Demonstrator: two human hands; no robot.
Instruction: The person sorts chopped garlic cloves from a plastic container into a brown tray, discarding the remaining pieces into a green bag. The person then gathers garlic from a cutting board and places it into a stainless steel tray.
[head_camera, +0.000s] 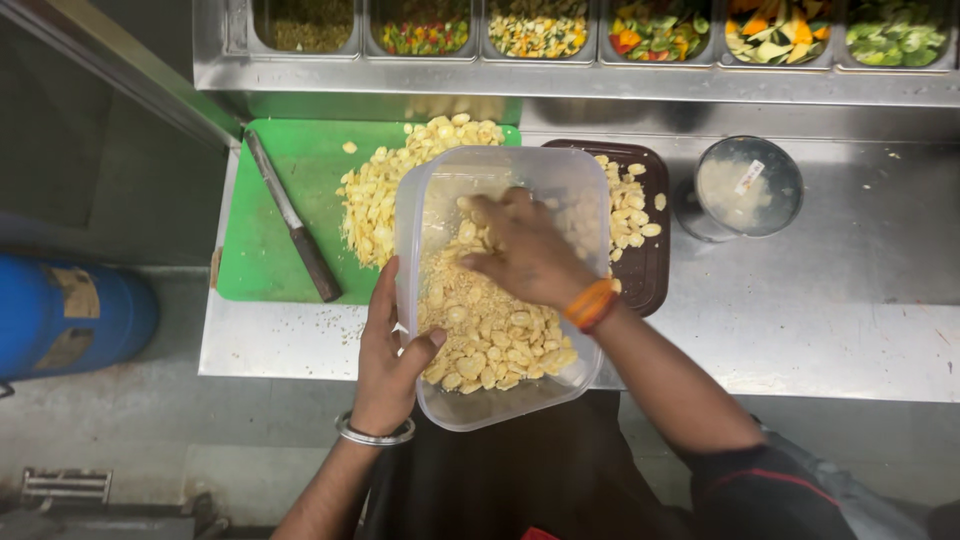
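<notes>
- At far left stands a blue drum (70, 315), cut off by the frame edge.
- On the green cutting board (265, 250) lies a knife (293, 222) beside a heap of pale peeled cloves (385, 190), garlic by the look of it.
- Our left hand (388, 355) grips the clear tub (500, 290) by its near-left wall, thumb hooked inside.
- The tub is tilted at the steel bench (800, 320) edge, half full.
- Our right hand (525, 250) reaches inside; its fingers seem loosely curled over cloves, though the plastic blurs them.
- We judge filling is under way; the next move calls for a steady tub.
- A dark tray (650, 270) is mostly hidden; a lidded round container (745, 187) sits right.
</notes>
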